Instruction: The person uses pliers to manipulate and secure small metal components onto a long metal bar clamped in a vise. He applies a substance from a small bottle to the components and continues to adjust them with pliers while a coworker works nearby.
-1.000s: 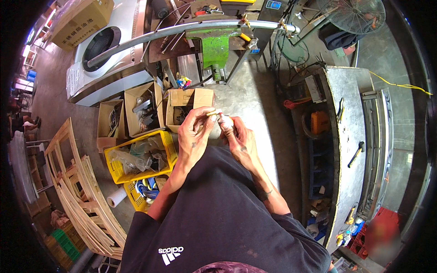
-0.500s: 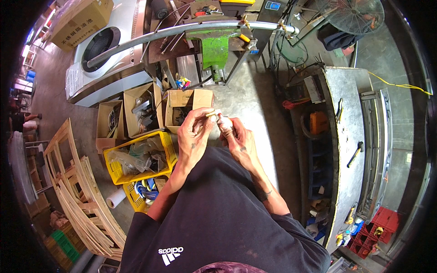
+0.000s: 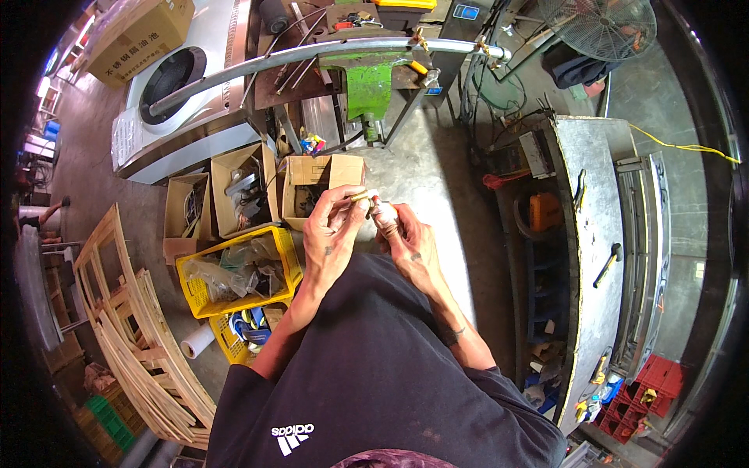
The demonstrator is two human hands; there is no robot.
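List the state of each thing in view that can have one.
Left hand, pinching a small brass-coloured piece
Right hand, closed around a whitish item
Floor cardboard boxes, open, filled
Box on the machine, looks closed
Yellow crate, open, holding plastic bags
Hammer, lying on the bench
Fan, cannot tell whether spinning

A smooth grey concrete floor (image 3: 86,156) is spreading through the workshop, and a bright patch of white light (image 3: 450,234) is falling on it beside a long dark shadow (image 3: 493,312). A long grey-topped workbench (image 3: 597,312) is standing on the right, with dark shelving (image 3: 544,273) sitting under its top. A brown-topped metal table (image 3: 271,97) is standing ahead, and a round wire-caged fan (image 3: 601,27) is occupying the far right corner. Pale wooden slatted frames (image 3: 148,370) are lying on the left.
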